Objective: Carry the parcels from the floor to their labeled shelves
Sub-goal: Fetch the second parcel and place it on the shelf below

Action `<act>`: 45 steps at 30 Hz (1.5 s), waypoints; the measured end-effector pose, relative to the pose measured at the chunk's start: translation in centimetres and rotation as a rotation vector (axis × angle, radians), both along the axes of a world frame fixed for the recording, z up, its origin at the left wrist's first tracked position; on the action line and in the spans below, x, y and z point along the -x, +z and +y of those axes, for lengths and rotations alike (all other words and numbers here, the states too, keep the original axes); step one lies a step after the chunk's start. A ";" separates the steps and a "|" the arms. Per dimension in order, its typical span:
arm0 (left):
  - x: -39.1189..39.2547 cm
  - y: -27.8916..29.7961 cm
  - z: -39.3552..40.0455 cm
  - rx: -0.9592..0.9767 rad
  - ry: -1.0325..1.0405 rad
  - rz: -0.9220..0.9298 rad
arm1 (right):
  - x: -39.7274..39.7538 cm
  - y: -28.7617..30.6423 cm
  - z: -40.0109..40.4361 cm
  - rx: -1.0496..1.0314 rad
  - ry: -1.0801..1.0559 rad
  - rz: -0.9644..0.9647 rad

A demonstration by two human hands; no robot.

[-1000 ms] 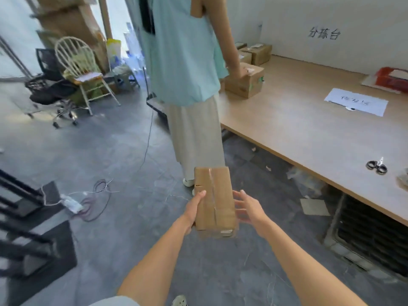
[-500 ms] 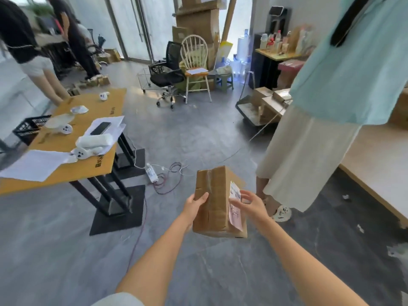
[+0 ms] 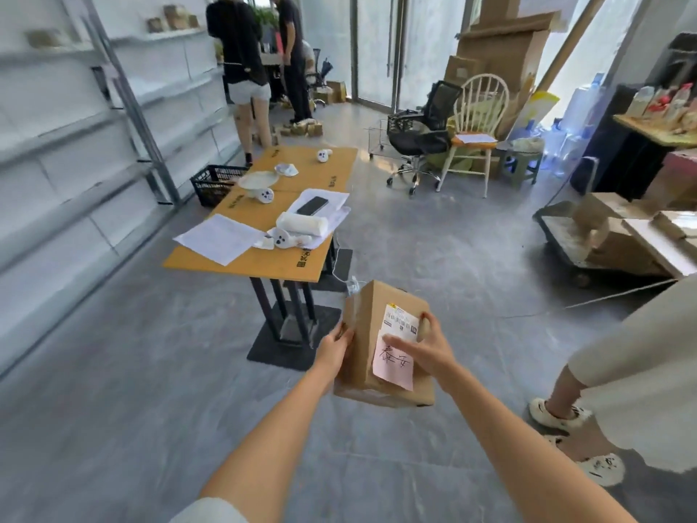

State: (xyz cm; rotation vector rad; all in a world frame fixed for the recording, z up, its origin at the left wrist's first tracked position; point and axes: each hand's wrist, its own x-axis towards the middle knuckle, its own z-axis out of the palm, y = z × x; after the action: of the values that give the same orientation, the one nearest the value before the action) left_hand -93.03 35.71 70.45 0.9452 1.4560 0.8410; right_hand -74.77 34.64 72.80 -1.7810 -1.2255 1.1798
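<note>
- Parcel (image 3: 367, 334): a brown cardboard box held up in front of the body between both hands, clear of the grey floor (image 3: 113, 409), tilted so one broad face turns toward the camera.
- Left hand (image 3: 335, 349) presses flat against the box's left side, fingers curled onto the taped edge, holding it.
- Right hand (image 3: 424, 351) clasps the opposite side; its thumb lies across the labelled face while the fingers wrap over the far right edge.
- Under the right thumb sits a white printed shipping label (image 3: 400, 322), and just below it a pink slip (image 3: 392, 366) with handwritten characters, its lower corner hanging past the thumb.
- Beyond the left hand, further out and slightly to its left, stands an orange-topped table (image 3: 264, 266) on black legs; papers, a dark phone (image 3: 312, 205), a white roll and small white devices lie on it.
- Far to the left of the left hand runs a wall of pale shelves (image 3: 68, 152), blurred; a few brown boxes sit on the top level.
- A black crate (image 3: 215, 183) rests on the floor between the table and the shelves.
- Well ahead of the hands, two people stand with their backs turned.
- To the right of the right hand, a person in a pale skirt and cream clogs (image 3: 556, 415) stands close by.
- Farther out past the right hand are a black office chair (image 3: 422, 134), a white spindle chair (image 3: 475, 122) and a cart (image 3: 565, 239) loaded with cardboard.
</note>
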 end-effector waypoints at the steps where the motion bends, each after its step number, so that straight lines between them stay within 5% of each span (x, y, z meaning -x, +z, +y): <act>1: 1.4 0.1 0.2 0.016 0.028 -0.030 | 1.4 -0.1 0.8 -0.013 0.026 -0.002; 8: 11.2 2.1 0.1 -0.037 0.122 -0.064 | 12.5 0.0 6.0 -0.021 0.198 -0.018; 24: 35.3 4.2 4.6 -0.033 0.771 -0.132 | 41.3 1.7 20.7 -0.031 0.800 0.062; 33: 47.3 3.7 8.6 -0.202 1.053 -0.341 | 54.5 2.9 25.7 0.192 1.041 0.405; 45: 71.6 3.9 14.9 -0.305 1.024 -0.121 | 78.7 1.8 31.4 0.149 1.016 0.425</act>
State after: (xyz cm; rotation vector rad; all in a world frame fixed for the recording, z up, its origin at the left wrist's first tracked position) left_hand -164.64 50.57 74.33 0.2814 1.7174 1.8624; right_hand -153.47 66.06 74.61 -0.8376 -1.8453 2.1001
